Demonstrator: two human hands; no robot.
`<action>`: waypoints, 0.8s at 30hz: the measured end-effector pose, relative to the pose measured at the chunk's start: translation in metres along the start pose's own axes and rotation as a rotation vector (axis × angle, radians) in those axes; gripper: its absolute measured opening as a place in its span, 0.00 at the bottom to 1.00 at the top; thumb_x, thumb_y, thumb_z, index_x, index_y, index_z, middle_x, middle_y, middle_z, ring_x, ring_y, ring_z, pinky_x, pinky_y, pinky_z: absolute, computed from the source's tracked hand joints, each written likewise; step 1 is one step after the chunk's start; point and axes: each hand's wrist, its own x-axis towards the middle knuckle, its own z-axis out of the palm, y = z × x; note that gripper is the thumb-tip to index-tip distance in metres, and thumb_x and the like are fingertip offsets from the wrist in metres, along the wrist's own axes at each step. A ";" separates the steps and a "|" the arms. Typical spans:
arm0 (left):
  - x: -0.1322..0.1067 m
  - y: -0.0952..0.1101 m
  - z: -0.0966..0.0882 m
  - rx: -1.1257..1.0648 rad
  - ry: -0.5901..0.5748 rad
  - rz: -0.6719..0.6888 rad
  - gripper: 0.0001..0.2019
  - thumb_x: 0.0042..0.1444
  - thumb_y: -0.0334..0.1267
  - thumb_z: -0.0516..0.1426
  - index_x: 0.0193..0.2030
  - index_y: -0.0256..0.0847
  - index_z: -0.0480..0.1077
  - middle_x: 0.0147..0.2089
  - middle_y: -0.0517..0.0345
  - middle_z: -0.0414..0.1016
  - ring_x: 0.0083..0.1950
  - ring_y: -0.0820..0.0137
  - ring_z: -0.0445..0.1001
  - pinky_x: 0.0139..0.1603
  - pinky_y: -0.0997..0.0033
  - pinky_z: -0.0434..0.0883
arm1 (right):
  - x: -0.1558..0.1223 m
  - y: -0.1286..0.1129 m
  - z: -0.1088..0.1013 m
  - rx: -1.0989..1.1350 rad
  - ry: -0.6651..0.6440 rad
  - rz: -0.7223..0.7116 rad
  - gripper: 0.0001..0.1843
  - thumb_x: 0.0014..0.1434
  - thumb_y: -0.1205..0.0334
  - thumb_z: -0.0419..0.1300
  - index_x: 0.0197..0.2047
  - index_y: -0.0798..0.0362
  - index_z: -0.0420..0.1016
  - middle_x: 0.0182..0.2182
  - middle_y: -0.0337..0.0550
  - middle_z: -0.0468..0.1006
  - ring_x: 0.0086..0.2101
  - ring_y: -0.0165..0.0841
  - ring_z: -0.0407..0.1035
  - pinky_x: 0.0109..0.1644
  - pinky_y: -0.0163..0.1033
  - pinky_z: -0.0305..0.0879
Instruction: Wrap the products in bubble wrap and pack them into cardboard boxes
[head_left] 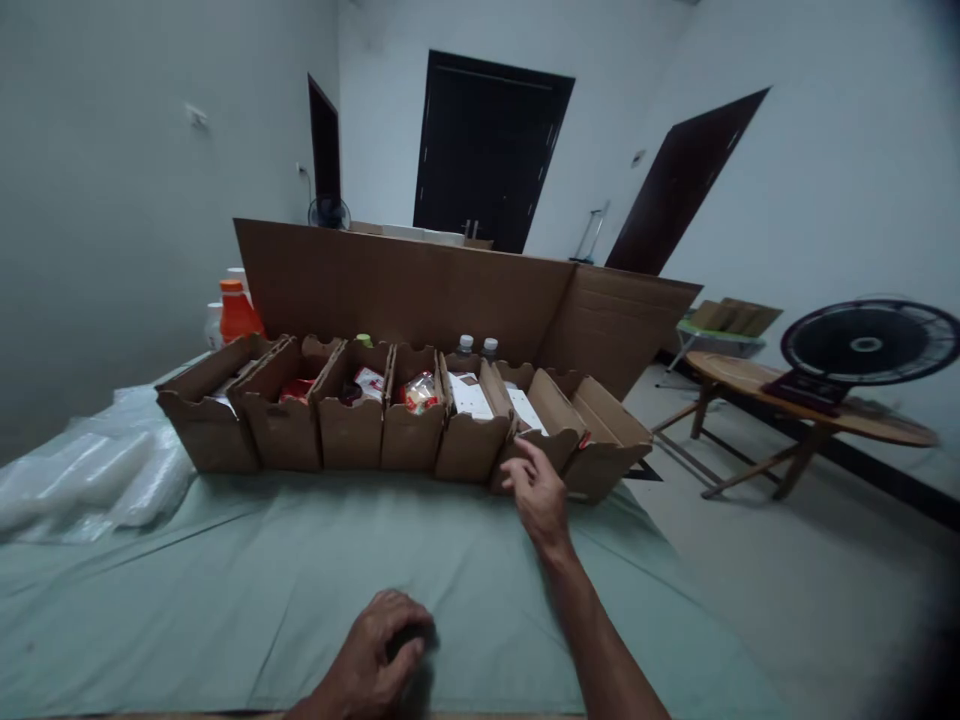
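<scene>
Status: seven open-top cardboard boxes are standing side by side on the green cloth [247, 580]. Nearest the right hand [536, 495] is the sixth box from the left [564, 452], on the right half of the row. Right fingers are spreading loosely, index pointing forward, and aren't visibly holding anything; the hand is overlapping the box's front wall (contact I can't tell). Left hand [386, 640] is lying low over the cloth near the wearer, fingers curling; can't tell if they're closing on something, palm side is hidden.

Progress: the row is already standing in order, and contents are showing in several boxes: red packet [296, 390] in the second, red-and-clear packet [420, 392] in the fourth, white flat pieces in the fifth and sixth. No piece is visibly being lifted, so I'm judging this as a between-pieces moment. How much is remaining isn't showing.

Orientation: the sixth box is sitting upright, opening facing up, notched narrow end facing the wearer. Its long axis is running front to back, far end slanting leftward. Cardboard panel [405, 290] is standing behind the row.
</scene>
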 end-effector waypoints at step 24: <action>-0.002 0.015 -0.011 -0.073 0.269 -0.011 0.16 0.55 0.32 0.55 0.50 0.41 0.74 0.49 0.49 0.80 0.51 0.61 0.78 0.53 0.59 0.75 | -0.079 -0.100 -0.044 -0.865 -0.328 -0.087 0.17 0.60 0.67 0.54 0.49 0.46 0.80 0.31 0.46 0.85 0.32 0.43 0.80 0.31 0.38 0.66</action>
